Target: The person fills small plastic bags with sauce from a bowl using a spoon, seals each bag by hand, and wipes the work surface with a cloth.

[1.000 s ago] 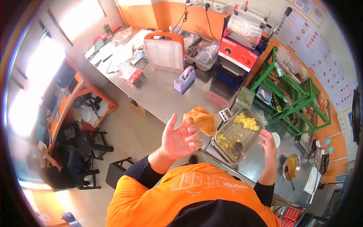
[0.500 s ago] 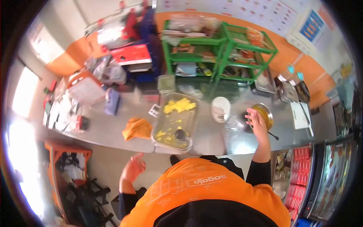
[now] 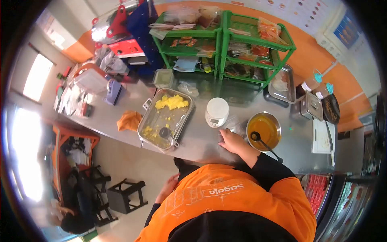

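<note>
My right hand (image 3: 234, 142) is low over the steel counter, just in front of a white kitchen scale (image 3: 217, 113). Its thumb and forefinger are apart, and no held object shows. Clear plastic (image 3: 234, 124) lies close to the fingers, but contact is uncertain. To the right stands a steel bowl (image 3: 279, 136) of orange-yellow liquid (image 3: 264, 128) with a black ladle (image 3: 266, 146) leaning in it. My left hand (image 3: 168, 188) hangs below the counter beside my apron, fingers loosely stretched and partly hidden. Left of the scale, a glass-like tray (image 3: 186, 121) holds yellow crumbly food (image 3: 172, 102) and a dark round utensil (image 3: 164, 132).
An orange cloth (image 3: 128, 121) lies left of the tray. Green racks (image 3: 189, 48) with packets stand behind. On the right are a metal tray (image 3: 284, 94), bottles (image 3: 312, 82) and a white cutting board (image 3: 321, 139) with a knife. Black stools (image 3: 127, 195) stand on the floor.
My right hand has moved left from over the bowl to the front of the scale. The left hand has dropped toward my body. The view has shifted, and the ladle now shows clearly.
</note>
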